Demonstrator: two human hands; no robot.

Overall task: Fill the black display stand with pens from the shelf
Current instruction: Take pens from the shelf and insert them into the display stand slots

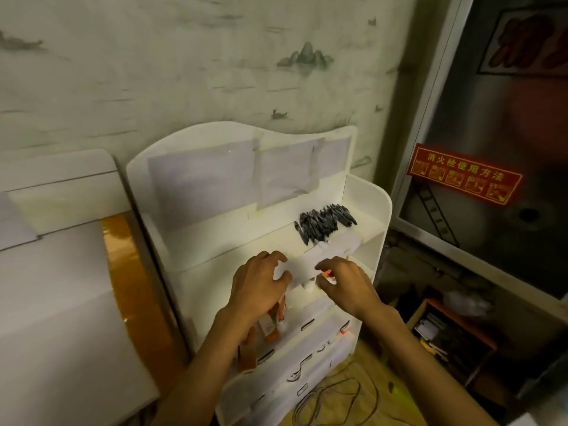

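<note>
L hand (256, 287): hovering w/ curled fingers, grasping nothing I can make out.
R hand (344, 282): pinching orange-tipped pens (327, 274), prob.
Dark pens (325, 224): lying on white shelf (373, 224) above.
Black stand: not showing (blurry frame).
Tip: be gathering pens parallel, gripping mid-barrel.

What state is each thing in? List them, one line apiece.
Left hand: fingers curled, over the white shelf unit's middle tier; grip unclear.
Right hand: fingers curled, near an orange item; grip unclear.
Dark pens: heaped on the top tier, right side.
Shelf unit: upright against the wall.
Orange packs: standing in a lower tier, under the left wrist.
Cable: loose on the floor.
</note>
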